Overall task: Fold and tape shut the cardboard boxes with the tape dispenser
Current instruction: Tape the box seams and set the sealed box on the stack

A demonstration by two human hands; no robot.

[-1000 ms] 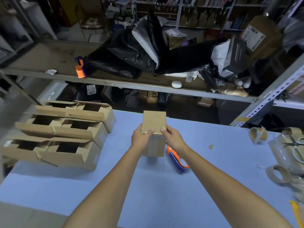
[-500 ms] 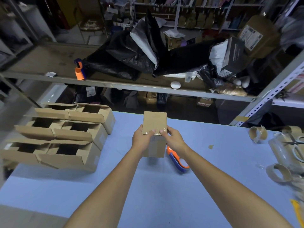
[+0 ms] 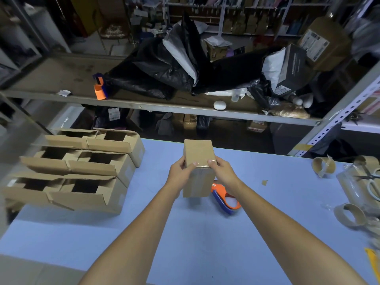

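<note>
Gripping one box (image 3: 197, 151); two hands (image 3: 179, 175) (image 3: 224, 175)

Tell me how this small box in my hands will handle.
Probably stiff: the small box shows crisp edges in the left hand and right hand. Likely light: a loose finger grip holds it. Tall and narrow, so it could tip.
</note>
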